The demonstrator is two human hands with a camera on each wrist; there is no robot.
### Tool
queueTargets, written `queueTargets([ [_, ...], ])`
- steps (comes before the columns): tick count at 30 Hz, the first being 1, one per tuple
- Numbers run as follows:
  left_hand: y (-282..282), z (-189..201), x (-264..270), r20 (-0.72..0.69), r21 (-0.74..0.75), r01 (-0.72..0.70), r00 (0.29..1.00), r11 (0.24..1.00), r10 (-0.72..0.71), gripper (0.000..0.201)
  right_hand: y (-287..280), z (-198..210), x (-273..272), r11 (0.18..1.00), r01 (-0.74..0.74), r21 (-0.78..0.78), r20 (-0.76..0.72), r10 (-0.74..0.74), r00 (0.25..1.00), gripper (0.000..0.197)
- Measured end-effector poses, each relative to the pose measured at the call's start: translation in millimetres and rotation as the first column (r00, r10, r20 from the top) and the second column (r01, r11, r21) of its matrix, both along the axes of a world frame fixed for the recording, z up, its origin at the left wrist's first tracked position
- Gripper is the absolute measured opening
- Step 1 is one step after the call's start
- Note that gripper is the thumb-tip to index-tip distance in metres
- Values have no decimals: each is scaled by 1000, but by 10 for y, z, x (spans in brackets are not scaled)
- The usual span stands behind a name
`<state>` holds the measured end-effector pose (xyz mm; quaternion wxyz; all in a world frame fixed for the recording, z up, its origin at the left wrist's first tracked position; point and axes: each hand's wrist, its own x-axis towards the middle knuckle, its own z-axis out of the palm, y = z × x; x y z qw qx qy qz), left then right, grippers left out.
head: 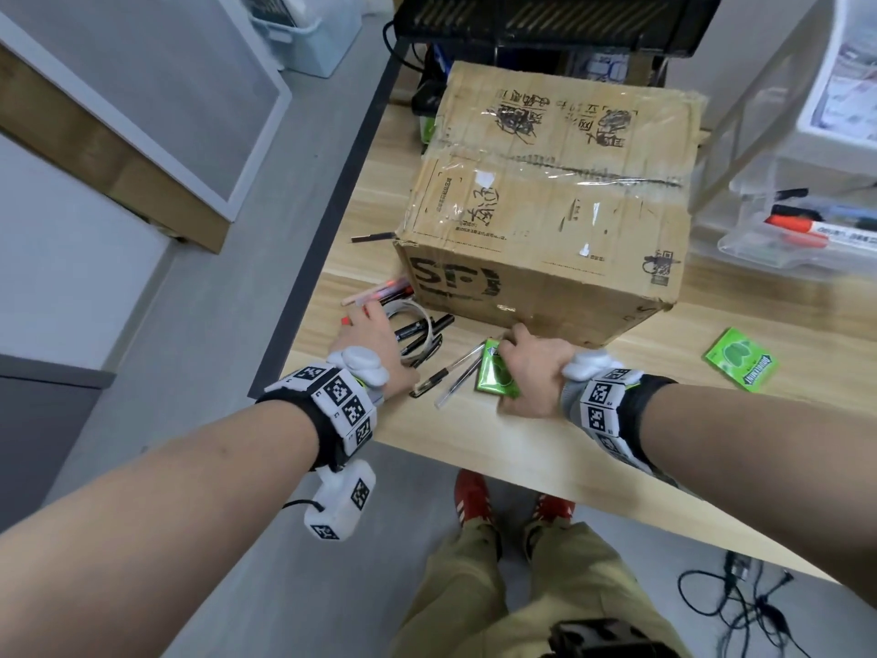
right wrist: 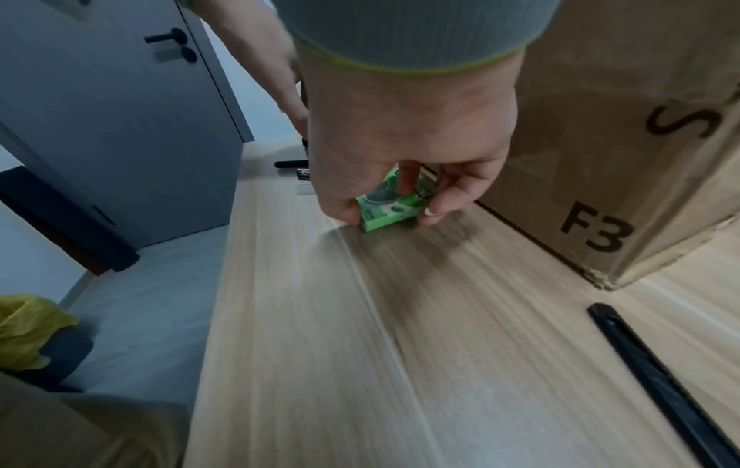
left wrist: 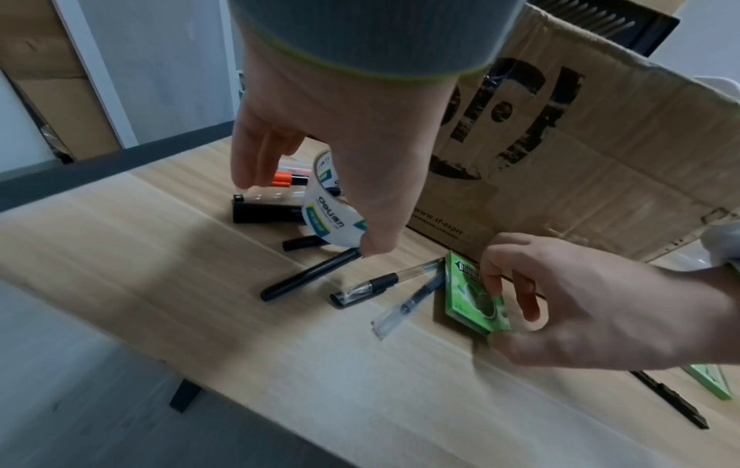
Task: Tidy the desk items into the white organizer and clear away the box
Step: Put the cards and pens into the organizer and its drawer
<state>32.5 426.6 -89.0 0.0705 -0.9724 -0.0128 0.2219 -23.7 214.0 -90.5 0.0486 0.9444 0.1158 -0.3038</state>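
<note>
- The person stands at the near edge of the wooden desk (head: 560, 448), both arms reaching in front of the big taped cardboard box (head: 545, 201), which sits shut in the middle of the desk and has not yet been cleared away.
- The right hand (head: 531, 368) has thumb and fingers closed on the two long edges of a small green gum packet (left wrist: 472, 297); the packet still looks to be on the wood, just beside the foot of the box, so I'd judge this the start of a lift.
- The left hand (head: 375, 344) hangs over a roll of clear tape (left wrist: 332, 209), thumb and fingers bent around it; whether they actually pinch it I cannot tell, since the palm hides the contact.
- Pens (left wrist: 368, 285) and a black marker (left wrist: 308, 275) lie scattered between the hands, near the tape, probably next to be gathered.
- A second green packet (head: 740, 358) lies well apart on the right.
- The white organizer (head: 807, 216) stands at the far right beyond the box, with markers already in a drawer, so a carry round the box seems needed.
</note>
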Motion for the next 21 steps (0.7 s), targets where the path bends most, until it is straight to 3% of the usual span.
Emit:
queueTargets([
  [3, -19, -23, 4, 75, -61, 43, 996, 997, -39, 120, 65, 17, -38, 999, 11, -53, 5, -11, 1000, 63],
  [10, -51, -72, 98, 131, -89, 129, 984, 988, -116, 98, 92, -22, -28, 991, 50, -127, 21, -47, 999, 61],
  [14, -78, -39, 93, 124, -110, 116, 987, 987, -102, 96, 66, -32, -28, 992, 35, -125, 25, -32, 999, 63],
  [18, -87, 100, 23, 103, -118, 148, 985, 982, -136, 95, 0, -10, -30, 998, 38, -59, 45, -36, 998, 72],
  [21, -124, 198, -81, 47, -157, 205, 979, 966, -200, 91, -23, 41, -14, 999, 34, 17, 103, -35, 994, 65],
])
